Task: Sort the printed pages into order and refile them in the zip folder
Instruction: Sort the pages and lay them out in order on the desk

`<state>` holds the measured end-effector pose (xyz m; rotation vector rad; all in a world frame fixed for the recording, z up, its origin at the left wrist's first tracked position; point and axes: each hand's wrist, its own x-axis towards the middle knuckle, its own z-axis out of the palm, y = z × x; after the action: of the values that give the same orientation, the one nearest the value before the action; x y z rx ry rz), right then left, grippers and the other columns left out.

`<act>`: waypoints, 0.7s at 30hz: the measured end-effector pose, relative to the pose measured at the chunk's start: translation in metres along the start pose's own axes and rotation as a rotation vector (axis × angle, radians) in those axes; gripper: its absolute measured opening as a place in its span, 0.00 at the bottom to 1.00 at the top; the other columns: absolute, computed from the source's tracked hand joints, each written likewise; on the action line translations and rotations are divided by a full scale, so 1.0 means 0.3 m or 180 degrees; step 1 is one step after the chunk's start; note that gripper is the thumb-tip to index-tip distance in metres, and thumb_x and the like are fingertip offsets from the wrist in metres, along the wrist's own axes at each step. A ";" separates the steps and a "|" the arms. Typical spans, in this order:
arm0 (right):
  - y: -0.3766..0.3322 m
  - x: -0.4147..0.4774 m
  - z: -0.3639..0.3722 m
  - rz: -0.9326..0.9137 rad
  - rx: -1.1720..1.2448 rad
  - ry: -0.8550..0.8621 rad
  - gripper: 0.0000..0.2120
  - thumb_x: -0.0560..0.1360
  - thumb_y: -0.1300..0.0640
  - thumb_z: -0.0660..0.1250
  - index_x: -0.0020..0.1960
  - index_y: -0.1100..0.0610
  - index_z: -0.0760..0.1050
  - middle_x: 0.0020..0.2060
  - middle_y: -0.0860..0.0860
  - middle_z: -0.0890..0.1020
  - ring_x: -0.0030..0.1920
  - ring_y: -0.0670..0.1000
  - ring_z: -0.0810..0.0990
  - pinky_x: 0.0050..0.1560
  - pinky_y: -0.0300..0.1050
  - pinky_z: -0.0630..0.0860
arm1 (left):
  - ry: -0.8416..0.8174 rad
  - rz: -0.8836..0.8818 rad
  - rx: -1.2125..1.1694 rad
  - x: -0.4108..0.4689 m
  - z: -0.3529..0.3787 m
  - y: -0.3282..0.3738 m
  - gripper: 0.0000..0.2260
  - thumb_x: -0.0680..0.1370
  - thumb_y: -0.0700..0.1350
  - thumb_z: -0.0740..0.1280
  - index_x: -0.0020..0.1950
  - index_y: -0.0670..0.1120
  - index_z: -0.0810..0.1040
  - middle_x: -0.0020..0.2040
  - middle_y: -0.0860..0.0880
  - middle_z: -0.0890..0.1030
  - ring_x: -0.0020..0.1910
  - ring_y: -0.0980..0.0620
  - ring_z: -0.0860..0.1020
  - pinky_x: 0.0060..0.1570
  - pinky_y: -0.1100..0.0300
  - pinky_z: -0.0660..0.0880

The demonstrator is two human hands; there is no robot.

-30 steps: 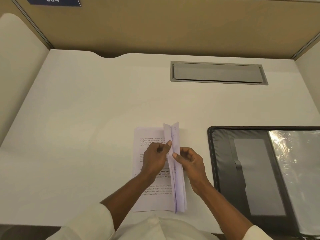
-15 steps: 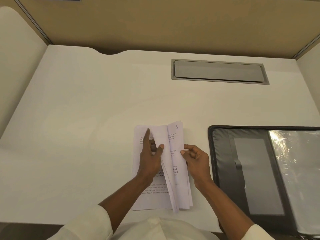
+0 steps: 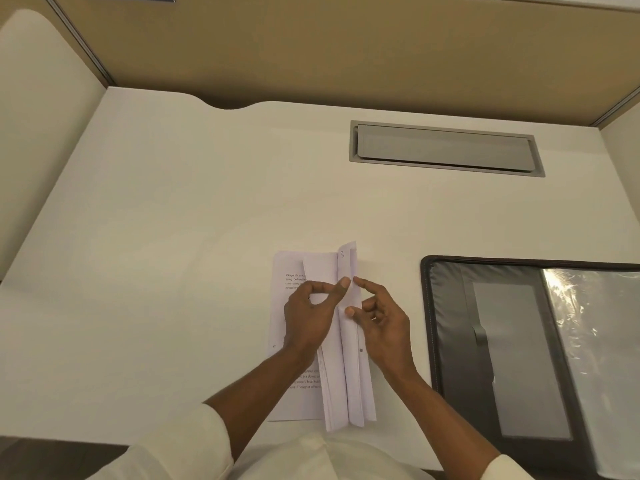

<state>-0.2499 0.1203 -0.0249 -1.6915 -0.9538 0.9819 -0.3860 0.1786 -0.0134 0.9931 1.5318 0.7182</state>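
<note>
Printed pages [image 3: 353,386] lay on the desk [image 3: 173,271], just left of the open zip folder [image 3: 429,341]. Flat sheet began "Village life is a"; the rest was illegible. Raised sheets stood on edge, one with a handwritten "3" on top. Left hand [image 3: 311,317] pinched them, thumb to forefinger. Right hand [image 3: 384,323] touched them from the right; grip not discernible.

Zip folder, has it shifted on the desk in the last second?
No. The zip folder keeps its place, below and right of the grey desk hatch.
</note>
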 end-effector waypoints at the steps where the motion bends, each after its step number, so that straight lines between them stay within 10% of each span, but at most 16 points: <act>1: 0.001 0.001 0.003 0.0003 0.0013 -0.0047 0.23 0.77 0.60 0.76 0.66 0.38 0.79 0.37 0.50 0.80 0.40 0.51 0.80 0.46 0.42 0.81 | 0.0056 0.0007 0.0019 0.000 0.005 0.002 0.21 0.71 0.70 0.75 0.50 0.54 0.84 0.49 0.60 0.86 0.54 0.60 0.82 0.58 0.59 0.76; 10: -0.005 -0.014 0.023 0.0028 0.0105 -0.0288 0.10 0.79 0.51 0.72 0.60 0.45 0.83 0.51 0.46 0.86 0.48 0.51 0.85 0.41 0.40 0.84 | 0.0066 -0.0062 0.0190 0.022 0.014 -0.001 0.19 0.72 0.68 0.76 0.48 0.52 0.85 0.47 0.58 0.85 0.51 0.60 0.81 0.52 0.59 0.78; 15: 0.008 -0.010 -0.008 -0.0172 -0.0333 0.0223 0.08 0.78 0.48 0.73 0.55 0.48 0.84 0.50 0.41 0.85 0.50 0.47 0.83 0.46 0.38 0.82 | 0.0040 -0.0108 0.0111 0.030 -0.006 -0.027 0.17 0.81 0.51 0.72 0.35 0.46 0.75 0.31 0.52 0.75 0.32 0.53 0.72 0.31 0.65 0.69; 21: 0.025 0.019 -0.047 -0.0029 -0.0670 0.0326 0.12 0.75 0.46 0.77 0.56 0.46 0.82 0.54 0.39 0.83 0.53 0.39 0.81 0.49 0.38 0.81 | 0.0030 -0.0353 -0.0100 0.035 -0.016 -0.021 0.15 0.75 0.55 0.80 0.44 0.44 0.84 0.40 0.53 0.87 0.41 0.53 0.85 0.41 0.57 0.83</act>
<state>-0.2338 0.1187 -0.0295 -1.8911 -1.0247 0.8028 -0.3922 0.1853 -0.0230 0.8753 1.5662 0.6676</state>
